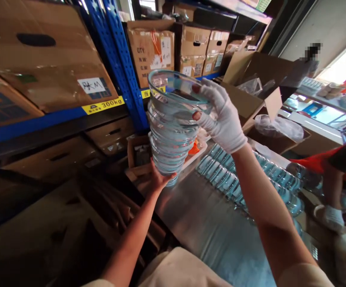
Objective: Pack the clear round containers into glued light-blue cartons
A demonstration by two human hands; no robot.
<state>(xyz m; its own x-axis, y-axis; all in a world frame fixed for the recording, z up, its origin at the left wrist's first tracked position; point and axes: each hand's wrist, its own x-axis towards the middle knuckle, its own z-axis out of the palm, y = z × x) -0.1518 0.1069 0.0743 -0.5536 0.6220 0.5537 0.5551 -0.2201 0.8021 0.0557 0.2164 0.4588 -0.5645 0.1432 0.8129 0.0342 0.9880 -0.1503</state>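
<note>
Bowls of clear glass, nested in a tall stack above the table's left edge, look heavy, slippery and breakable: left hand cups the base, gloved right hand pinches the top rim.

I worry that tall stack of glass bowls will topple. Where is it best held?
Probably as now: left hand cupped under the lowest bowl, gloved right hand steadying the top rim from the side. The stack of glass bowls is tall, nested and leaning slightly, so both ends need holding.
</note>
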